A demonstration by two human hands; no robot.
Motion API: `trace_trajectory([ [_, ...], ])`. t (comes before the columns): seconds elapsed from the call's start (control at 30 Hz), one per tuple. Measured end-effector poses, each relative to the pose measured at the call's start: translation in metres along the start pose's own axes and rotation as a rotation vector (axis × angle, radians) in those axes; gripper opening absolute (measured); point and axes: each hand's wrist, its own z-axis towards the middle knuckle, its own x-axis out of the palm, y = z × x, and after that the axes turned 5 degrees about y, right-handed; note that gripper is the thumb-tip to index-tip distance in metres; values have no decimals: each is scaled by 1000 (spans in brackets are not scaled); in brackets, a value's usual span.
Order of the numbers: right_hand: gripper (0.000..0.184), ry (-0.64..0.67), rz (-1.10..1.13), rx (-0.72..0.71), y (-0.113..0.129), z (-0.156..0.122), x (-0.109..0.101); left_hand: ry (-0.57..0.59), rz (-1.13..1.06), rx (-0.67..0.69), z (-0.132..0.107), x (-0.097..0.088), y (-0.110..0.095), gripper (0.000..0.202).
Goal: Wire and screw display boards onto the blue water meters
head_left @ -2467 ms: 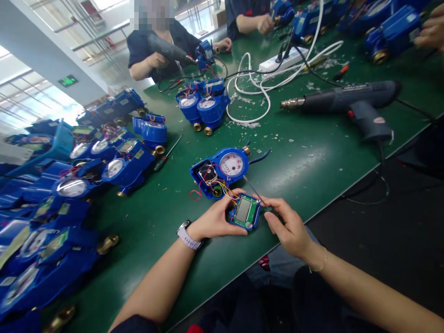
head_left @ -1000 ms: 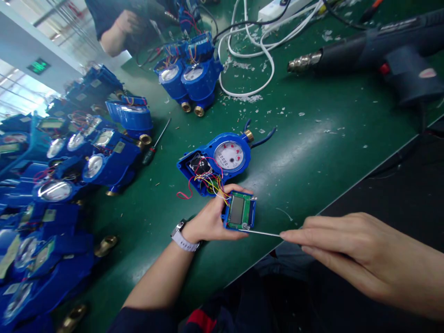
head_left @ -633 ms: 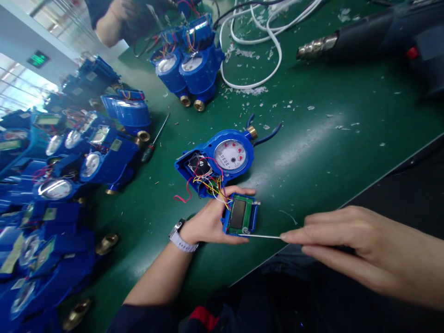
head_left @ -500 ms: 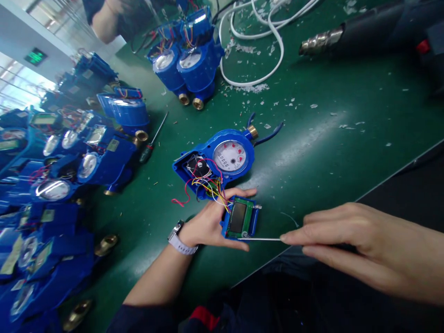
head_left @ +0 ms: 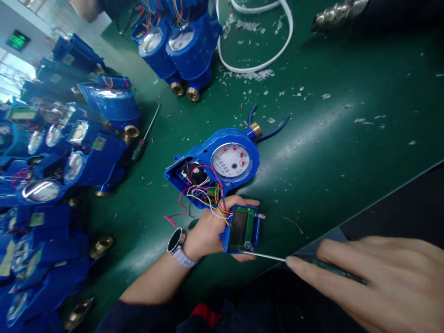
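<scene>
My left hand (head_left: 208, 229) grips a small blue display module (head_left: 243, 229) with a green circuit board and a grey screen, held just above the table's near edge. Coloured wires (head_left: 204, 196) run from it into an opened blue water meter (head_left: 222, 164) lying on the green table (head_left: 329, 138). My right hand (head_left: 378, 282) is closed round a thin screwdriver (head_left: 267, 256); its metal tip touches the module's lower corner. A watch sits on my left wrist.
Several blue water meters (head_left: 69, 157) are heaped along the left side, and two more (head_left: 176, 46) stand at the back. A loose screwdriver (head_left: 144, 136) lies beside the heap. A white cable (head_left: 263, 67) and a heat gun nozzle (head_left: 338, 14) lie at the back.
The view has tipped down and drawn closer. My right hand has pulled back from the module's top edge and now sets the screwdriver tip at its lower corner. My left hand kept its hold.
</scene>
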Motion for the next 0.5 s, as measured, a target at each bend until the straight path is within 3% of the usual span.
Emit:
trace_trajectory([
  [0.1, 50, 18, -54, -6, 5, -4, 6, -39, -39, 3, -2, 3, 2, 90],
  [0.2, 43, 23, 100, 42, 7, 1, 8, -49, -58, -7, -3, 5, 3, 91],
  [0.37, 39, -11, 33, -68, 0, 7, 10, -35, -9, 45, -1, 3, 2, 91],
  [0.5, 34, 55, 218, -6, -8, 6, 1, -15, 76, 98, 2, 0, 3, 95],
])
